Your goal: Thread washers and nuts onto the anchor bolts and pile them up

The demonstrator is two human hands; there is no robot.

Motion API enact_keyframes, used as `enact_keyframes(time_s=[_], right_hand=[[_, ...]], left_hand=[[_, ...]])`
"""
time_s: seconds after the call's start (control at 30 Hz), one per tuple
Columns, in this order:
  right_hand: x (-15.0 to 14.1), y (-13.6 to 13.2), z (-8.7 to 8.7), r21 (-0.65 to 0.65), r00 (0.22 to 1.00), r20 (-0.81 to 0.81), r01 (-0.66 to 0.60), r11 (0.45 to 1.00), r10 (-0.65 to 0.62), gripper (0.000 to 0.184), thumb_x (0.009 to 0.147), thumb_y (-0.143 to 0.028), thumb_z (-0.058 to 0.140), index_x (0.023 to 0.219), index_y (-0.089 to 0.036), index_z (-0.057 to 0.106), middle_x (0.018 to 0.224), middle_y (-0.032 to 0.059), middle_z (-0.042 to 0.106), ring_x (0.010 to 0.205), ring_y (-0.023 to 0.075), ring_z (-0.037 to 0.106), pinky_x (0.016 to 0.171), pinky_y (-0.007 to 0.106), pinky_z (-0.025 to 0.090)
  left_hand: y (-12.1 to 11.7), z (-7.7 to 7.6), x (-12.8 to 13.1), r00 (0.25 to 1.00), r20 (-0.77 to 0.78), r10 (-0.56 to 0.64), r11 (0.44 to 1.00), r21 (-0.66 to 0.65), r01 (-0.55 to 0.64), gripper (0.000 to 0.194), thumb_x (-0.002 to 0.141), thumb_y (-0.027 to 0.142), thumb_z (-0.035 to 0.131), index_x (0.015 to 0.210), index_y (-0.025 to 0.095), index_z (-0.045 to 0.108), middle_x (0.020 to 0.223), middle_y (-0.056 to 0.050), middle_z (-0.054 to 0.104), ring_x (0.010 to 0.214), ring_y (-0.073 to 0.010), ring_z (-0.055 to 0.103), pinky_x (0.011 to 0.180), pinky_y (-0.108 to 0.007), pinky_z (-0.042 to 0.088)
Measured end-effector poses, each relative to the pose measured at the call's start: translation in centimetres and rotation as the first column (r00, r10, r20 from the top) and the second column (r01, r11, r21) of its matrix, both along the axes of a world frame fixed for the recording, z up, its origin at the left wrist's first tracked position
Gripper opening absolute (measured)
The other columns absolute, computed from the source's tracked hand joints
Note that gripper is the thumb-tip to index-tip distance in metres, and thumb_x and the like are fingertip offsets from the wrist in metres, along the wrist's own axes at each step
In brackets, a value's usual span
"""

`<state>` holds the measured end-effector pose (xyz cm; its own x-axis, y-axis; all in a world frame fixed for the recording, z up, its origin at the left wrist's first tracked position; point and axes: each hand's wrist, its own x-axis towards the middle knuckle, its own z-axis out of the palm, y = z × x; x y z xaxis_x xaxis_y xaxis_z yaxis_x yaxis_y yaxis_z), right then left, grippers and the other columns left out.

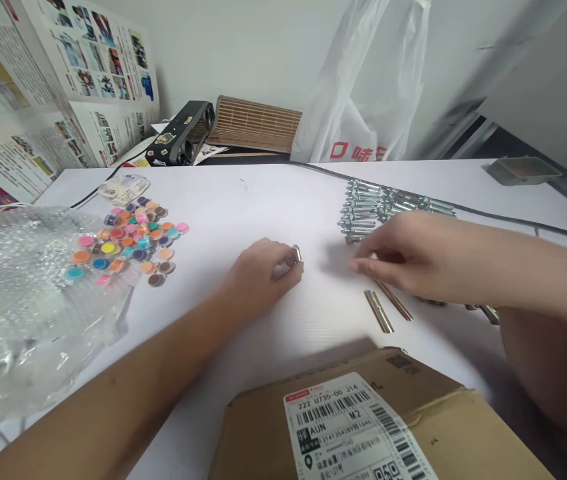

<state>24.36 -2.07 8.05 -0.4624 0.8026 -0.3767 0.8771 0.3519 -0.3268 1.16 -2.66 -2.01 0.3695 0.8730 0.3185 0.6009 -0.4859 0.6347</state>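
Observation:
My left hand (268, 270) is closed around a small brass-coloured metal tube (297, 253), whose shiny end shows at the fingertips. My right hand (393, 257) hovers at the near edge of a heap of silver bolt-like metal parts (363, 207). Its thumb and forefinger curve toward each other with a small gap, and I see nothing held between them. Just below it on the table lie a gold-coloured metal tube (378, 312) and a thinner copper-coloured rod (397, 303). More brass-coloured pieces (488, 313) are partly hidden beneath the right forearm.
A cardboard box (253, 433) with a shipping label stands in front. Colourful small discs (128, 233) and bubble wrap (28, 300) lie left. A black cable (323, 171) runs along the back, near a white plastic bag (363, 87). A small lidded container (523, 171) sits far right.

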Motion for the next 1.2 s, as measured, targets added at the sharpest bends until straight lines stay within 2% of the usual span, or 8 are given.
enact_keyframes(time_s=[0.17, 0.4, 0.53, 0.7, 0.93, 1.07, 1.13, 1.2], right_hand=[[1.0, -0.1, -2.3, -0.124, 0.936, 0.346, -0.015, 0.992, 0.058, 0.047, 0.076, -0.055, 0.059, 0.047, -0.02, 0.045, 0.043, 0.0022, 0.051, 0.036, 0.0147, 0.042, 0.037, 0.03, 0.026], [0.4, 0.8, -2.5, -0.279, 0.974, 0.165, -0.106, 0.954, 0.157, 0.028, 0.078, -0.029, 0.057, 0.052, -0.019, 0.057, 0.046, 0.0001, 0.057, 0.037, 0.0125, 0.048, 0.038, 0.027, 0.03], [-0.4, 1.1, -0.7, 0.088, 0.963, -0.237, -0.106, 0.99, 0.125, 0.02, 0.083, -0.035, 0.061, 0.071, -0.02, 0.067, 0.049, -0.004, 0.054, 0.043, 0.0086, 0.044, 0.044, 0.024, 0.035], [-2.1, 0.6, -1.1, 0.394, 0.798, -0.583, 0.112, 0.912, 0.154, 0.015, 0.082, -0.031, 0.067, 0.088, -0.018, 0.07, 0.056, -0.0042, 0.055, 0.055, 0.0095, 0.049, 0.053, 0.024, 0.041], [-2.8, 0.9, -3.0, 0.433, 0.814, -0.542, 0.057, 0.9, 0.209, 0.022, 0.087, -0.038, 0.061, 0.094, -0.018, 0.07, 0.061, -0.003, 0.06, 0.054, 0.009, 0.049, 0.056, 0.025, 0.043], [-2.2, 0.9, -1.7, 0.394, 0.839, -0.507, 0.022, 0.919, 0.196, 0.036, 0.084, -0.042, 0.065, 0.109, -0.017, 0.068, 0.067, -0.0005, 0.065, 0.059, 0.0116, 0.056, 0.061, 0.027, 0.047], [-1.2, 0.5, 0.0, 0.468, 0.854, -0.495, 0.107, 0.877, 0.16, 0.04, 0.083, -0.042, 0.066, 0.113, -0.016, 0.067, 0.068, 0.0016, 0.066, 0.06, 0.0126, 0.058, 0.061, 0.029, 0.048], [0.5, 0.0, 1.7, 0.584, 0.848, -0.521, 0.277, 0.763, 0.091, 0.036, 0.084, -0.044, 0.064, 0.105, -0.016, 0.071, 0.065, 0.0027, 0.065, 0.058, 0.0123, 0.057, 0.056, 0.028, 0.045]], left_hand=[[0.2, 0.0, -0.1, 0.999, -0.033, -0.021, 0.999, 0.033, 0.022, 0.01, 0.081, 0.019, 0.058, 0.074, 0.017, 0.065, 0.076, -0.001, 0.068, 0.075, -0.0156, 0.056, 0.072, -0.029, 0.047], [0.6, -0.4, 0.9, 0.997, -0.056, -0.057, 0.989, 0.134, 0.064, 0.009, 0.079, 0.016, 0.06, 0.071, 0.016, 0.062, 0.068, 0.0, 0.063, 0.071, -0.014, 0.053, 0.067, -0.026, 0.045], [0.7, -0.4, 0.7, 0.993, -0.099, -0.062, 0.996, 0.059, 0.068, 0.01, 0.079, 0.017, 0.061, 0.069, 0.016, 0.062, 0.067, 0.0, 0.061, 0.071, -0.0135, 0.053, 0.067, -0.026, 0.043], [0.7, -0.2, 0.4, 0.989, -0.133, -0.057, 0.998, -0.022, 0.055, 0.01, 0.079, 0.018, 0.06, 0.07, 0.016, 0.062, 0.069, 0.001, 0.062, 0.07, -0.013, 0.052, 0.066, -0.026, 0.042], [0.6, -0.3, 0.5, 0.989, -0.137, -0.056, 0.998, -0.009, 0.055, 0.011, 0.08, 0.019, 0.059, 0.07, 0.016, 0.061, 0.071, 0.0, 0.062, 0.071, -0.0138, 0.053, 0.067, -0.027, 0.042], [0.6, -0.2, 0.4, 0.988, -0.15, -0.039, 0.999, -0.029, 0.035, 0.01, 0.081, 0.021, 0.059, 0.073, 0.016, 0.063, 0.07, 0.0, 0.062, 0.071, -0.0148, 0.054, 0.067, -0.029, 0.042], [0.7, -0.1, 0.4, 0.987, -0.161, -0.031, 0.998, -0.051, 0.023, 0.01, 0.081, 0.023, 0.059, 0.074, 0.017, 0.064, 0.071, 0.0, 0.062, 0.072, -0.0154, 0.054, 0.067, -0.029, 0.043], [0.7, 0.0, 0.4, 0.984, -0.177, -0.022, 0.998, -0.067, 0.01, 0.011, 0.081, 0.024, 0.059, 0.073, 0.017, 0.063, 0.071, -0.001, 0.062, 0.072, -0.0159, 0.054, 0.066, -0.03, 0.043]])
